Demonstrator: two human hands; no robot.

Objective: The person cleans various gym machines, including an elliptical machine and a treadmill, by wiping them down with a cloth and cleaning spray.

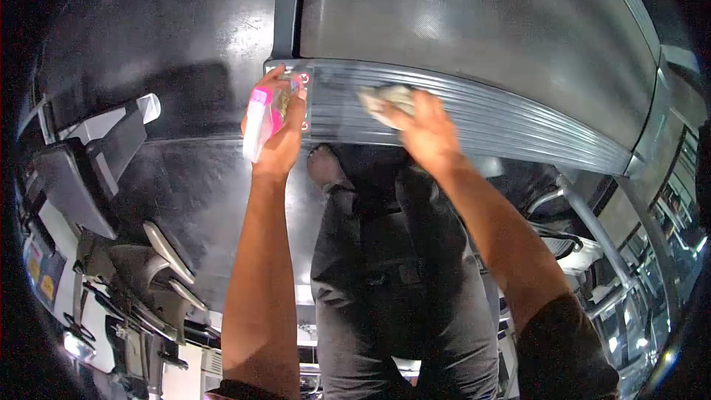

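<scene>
My left hand [280, 150] is wrapped round a pink-and-white bottle [258, 124]. It is over the left end of a grey ribbed side rail [511, 122], beside a label with red marks [305, 126]. The bottle's far side is partly hidden by my fingers. My right hand [429, 133] grips a crumpled pale cloth [384, 104] against the ribs of the rail, right of the bottle. The cloth is slightly blurred.
Beyond the rail lies a wide dark treadmill belt [474, 22]. My bare foot [326, 167] is just below the rail. Metal tube frames [592, 215] stand at the right, and gym machine parts [85, 178] at the left.
</scene>
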